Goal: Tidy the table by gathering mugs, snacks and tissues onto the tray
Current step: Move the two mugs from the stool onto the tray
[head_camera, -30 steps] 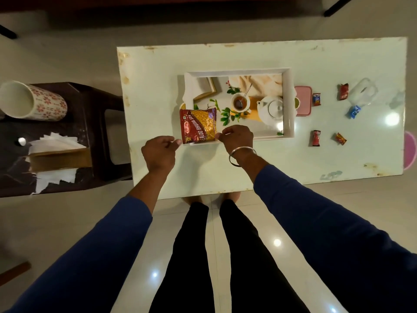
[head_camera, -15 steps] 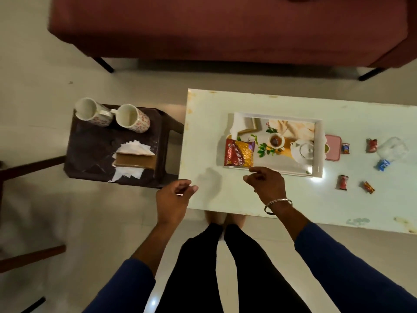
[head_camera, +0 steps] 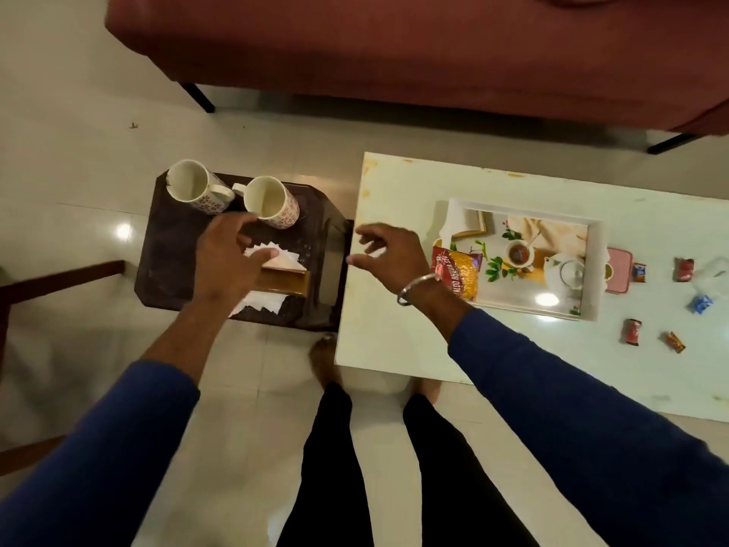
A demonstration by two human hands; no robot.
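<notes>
A white tray point(head_camera: 595, 266) with a printed tea picture sits on the white table point(head_camera: 398, 199). A red and yellow snack packet point(head_camera: 459, 272) lies at the tray's left end. Two flower-patterned mugs point(head_camera: 189, 185) point(head_camera: 272, 201) stand on a dark stool point(head_camera: 165, 262) to the left, beside a wooden holder point(head_camera: 286, 280) of white tissues point(head_camera: 276, 250). My left hand point(head_camera: 228, 258) hovers over the tissues, fingers spread, holding nothing. My right hand point(head_camera: 390, 250) is open in the air above the table's left edge.
Several small wrapped sweets point(head_camera: 633, 331) point(head_camera: 684, 269) point(head_camera: 639, 272), a pink lid point(head_camera: 619, 270) and a clear wrapper point(head_camera: 710, 276) lie right of the tray. A maroon sofa point(head_camera: 394, 45) runs along the far side. A dark wooden bar point(head_camera: 59, 272) sticks out at left. My legs stand by the table's near edge.
Both hands let go of the snack packet, which stays on the tray. My view turned left and both hands travelled left, the left one reaching over the stool's tissues.
</notes>
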